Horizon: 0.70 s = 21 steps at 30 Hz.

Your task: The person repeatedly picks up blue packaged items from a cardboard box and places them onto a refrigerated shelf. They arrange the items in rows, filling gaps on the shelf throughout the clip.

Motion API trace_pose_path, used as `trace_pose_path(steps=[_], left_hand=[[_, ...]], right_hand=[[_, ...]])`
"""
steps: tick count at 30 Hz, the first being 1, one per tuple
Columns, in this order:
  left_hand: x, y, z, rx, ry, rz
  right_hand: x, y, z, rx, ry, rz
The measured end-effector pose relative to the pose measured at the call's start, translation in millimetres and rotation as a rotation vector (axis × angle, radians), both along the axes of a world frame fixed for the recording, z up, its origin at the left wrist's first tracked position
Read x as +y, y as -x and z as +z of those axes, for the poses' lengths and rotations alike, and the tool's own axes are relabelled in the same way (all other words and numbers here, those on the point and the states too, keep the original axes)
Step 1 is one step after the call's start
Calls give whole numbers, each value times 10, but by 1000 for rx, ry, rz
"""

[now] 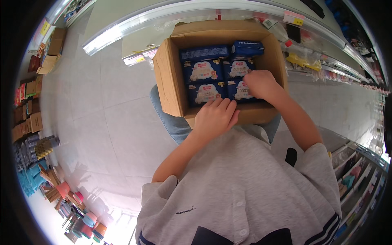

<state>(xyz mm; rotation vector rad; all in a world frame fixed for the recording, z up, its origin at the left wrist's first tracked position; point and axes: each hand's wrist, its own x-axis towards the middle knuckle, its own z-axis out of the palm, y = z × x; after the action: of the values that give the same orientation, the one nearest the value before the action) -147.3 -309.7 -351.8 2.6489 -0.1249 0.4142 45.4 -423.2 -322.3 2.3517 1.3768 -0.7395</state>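
An open cardboard box (171,82) rests across my denim-covered legs, holding several blue plastic-wrapped packs with white cloud-shaped labels. My left hand (214,114) lies over the near rim, its fingertips against the front left pack (203,90). Inside the box on the right, my right hand (261,84) has its curled fingers at the front right pack (239,92), near the seam with the middle right pack (239,68). The hand hides part of both, so a firm hold is not visible. At the back, one long pack (204,52) and a shorter pack (248,49) lie edge-up.
A metal shelf edge (190,12) with price tags runs just beyond the box. More shelving (333,65) with packaged goods stands to the right. Grey floor tiles (122,128) extend left, towards stacked cartons (30,122) and potted goods (88,219).
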Motion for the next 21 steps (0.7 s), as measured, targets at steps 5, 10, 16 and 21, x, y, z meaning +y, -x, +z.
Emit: trace_pose_path(steps=[5, 10, 16, 21], left_hand=[[-8, -9, 28, 17, 8, 2], [-24, -13, 25, 21, -16, -3], [-14, -22, 56, 29, -17, 1], [-10, -37, 45, -22, -27, 2]], right_hand=[[-59, 182, -22, 125, 30, -83], [-182, 178, -268, 191, 31, -130], [-128, 25, -275, 41, -195, -106], [118, -94, -636, 14, 67, 24]])
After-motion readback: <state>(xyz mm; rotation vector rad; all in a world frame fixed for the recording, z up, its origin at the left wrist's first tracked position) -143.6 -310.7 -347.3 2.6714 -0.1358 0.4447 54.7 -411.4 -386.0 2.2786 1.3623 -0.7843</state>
